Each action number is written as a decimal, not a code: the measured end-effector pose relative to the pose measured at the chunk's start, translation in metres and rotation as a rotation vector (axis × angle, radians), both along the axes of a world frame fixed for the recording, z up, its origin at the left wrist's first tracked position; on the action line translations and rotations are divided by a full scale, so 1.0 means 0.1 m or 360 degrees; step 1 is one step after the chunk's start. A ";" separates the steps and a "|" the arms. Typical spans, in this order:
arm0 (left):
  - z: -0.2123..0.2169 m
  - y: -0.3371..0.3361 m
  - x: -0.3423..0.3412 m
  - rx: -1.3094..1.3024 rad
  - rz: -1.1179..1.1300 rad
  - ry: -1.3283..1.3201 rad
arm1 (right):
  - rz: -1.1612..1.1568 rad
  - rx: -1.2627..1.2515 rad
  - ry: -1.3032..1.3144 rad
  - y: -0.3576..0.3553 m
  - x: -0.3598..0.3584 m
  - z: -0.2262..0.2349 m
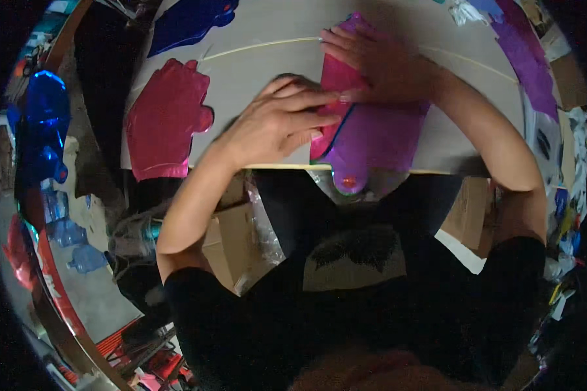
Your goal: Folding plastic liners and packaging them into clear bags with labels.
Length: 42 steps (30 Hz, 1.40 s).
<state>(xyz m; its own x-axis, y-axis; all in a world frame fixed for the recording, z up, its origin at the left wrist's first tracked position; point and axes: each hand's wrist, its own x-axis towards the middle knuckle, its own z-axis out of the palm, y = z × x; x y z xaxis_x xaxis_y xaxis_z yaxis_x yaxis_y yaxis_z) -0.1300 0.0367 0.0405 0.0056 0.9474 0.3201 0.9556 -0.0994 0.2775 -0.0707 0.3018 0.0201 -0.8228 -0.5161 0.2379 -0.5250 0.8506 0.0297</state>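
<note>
From my end I see the pink foil piece (336, 75) slanting across the middle of the table (257, 62), from its near edge toward the far one; the purple foil piece (385, 140) lies against it on the right, its rounded tab (348, 181) hanging past the near edge. My left hand (274, 120) reaches in with thumb, index and middle finger stretched and their tips apart, on or just over the pink foil; I cannot tell whether they press or pinch. My right hand (391, 68) lies flat farther in, fingers extended, gripping nothing that I can see.

I judge the foil thin and slick; uneven pressure from my hands could crease it or skew one piece against the other; the overhanging tab could catch on my shirt (352, 313) and drag the purple piece off. The crimson foil piece (166, 117) also pokes over the near edge, toward the left corner, so my left forearm could brush it.

My right hand is blurred and covers the far part of the pink piece; I cannot tell whether the two pieces are joined; the dark blue foil piece (192, 25) is cut off at the top.
</note>
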 end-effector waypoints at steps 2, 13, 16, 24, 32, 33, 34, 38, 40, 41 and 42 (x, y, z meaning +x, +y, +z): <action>0.00 -0.02 -0.01 -0.0027 -0.0013 0.0007 | -0.0019 0.0033 -0.0010 -0.03 0.00 -0.01; 0.16 0.06 0.04 -0.0122 -0.0147 0.0100 | -0.0642 0.0064 -0.0056 0.79 0.16 -0.07; 0.17 0.06 0.00 -0.0126 -0.0182 0.0109 | -0.1062 0.0068 0.0468 0.85 0.37 -0.03; 0.36 0.17 -0.05 -0.0259 -0.0164 0.0218 | -0.1229 -0.0501 -0.0625 0.54 0.65 0.46; 0.50 0.50 -0.26 -0.0426 -0.0477 -0.0043 | -0.1468 -0.0864 -0.1107 0.49 0.49 0.53; 0.55 0.51 -0.26 -0.0764 -0.0517 -0.0452 | -0.1571 -0.0693 -0.1236 0.51 0.49 0.52; 0.43 0.50 -0.26 -0.0750 -0.0538 -0.0469 | -0.1594 -0.0677 -0.1249 0.49 0.52 0.48; 0.23 0.41 -0.20 -0.0108 -0.0342 0.0576 | -0.1470 -0.0765 -0.1035 0.24 0.49 0.63; 0.18 0.40 -0.22 -0.0201 -0.0241 0.0582 | -0.1671 -0.0938 -0.1219 0.19 0.49 0.65; 0.10 0.43 -0.29 -0.0151 -0.0289 0.0560 | -0.1572 -0.0705 -0.1075 0.28 0.45 0.57; 0.02 0.44 -0.33 -0.0102 -0.0334 0.0539 | -0.1463 -0.0478 -0.0929 0.38 0.42 0.50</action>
